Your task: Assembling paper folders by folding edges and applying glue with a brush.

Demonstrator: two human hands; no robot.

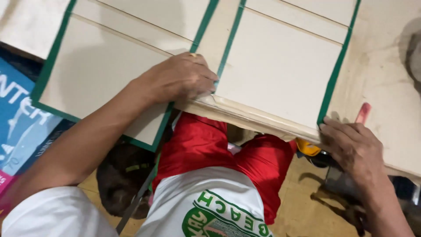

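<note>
Pale, dusty tabletop (386, 74) fills the upper part of my view, and its near edge runs down toward the right, with tan floor (298, 210) showing below it. Two cream panels edged in green tape lie on it side by side. The left panel (101, 74) hangs out past the near edge over the floor; the right panel (280, 66) sits fully on the tabletop, its near right corner close to the edge.

My left hand (180, 79) lies palm down across the narrow gap between the two panels at their near ends, fingers curled onto the corner of the right panel; its grip is pressing rather than closed around anything. A ring shows on one finger.

My right hand (355, 149) rests at the near right corner of the right panel, fingertips touching the green tape there; whether this grip pinches the panel's edge, I cannot tell. A red pencil-like stick (363, 113) lies just beyond that hand. Red shorts (206, 145) show under the tabletop edge, and a blue printed box (22, 118) sits at the far left.
</note>
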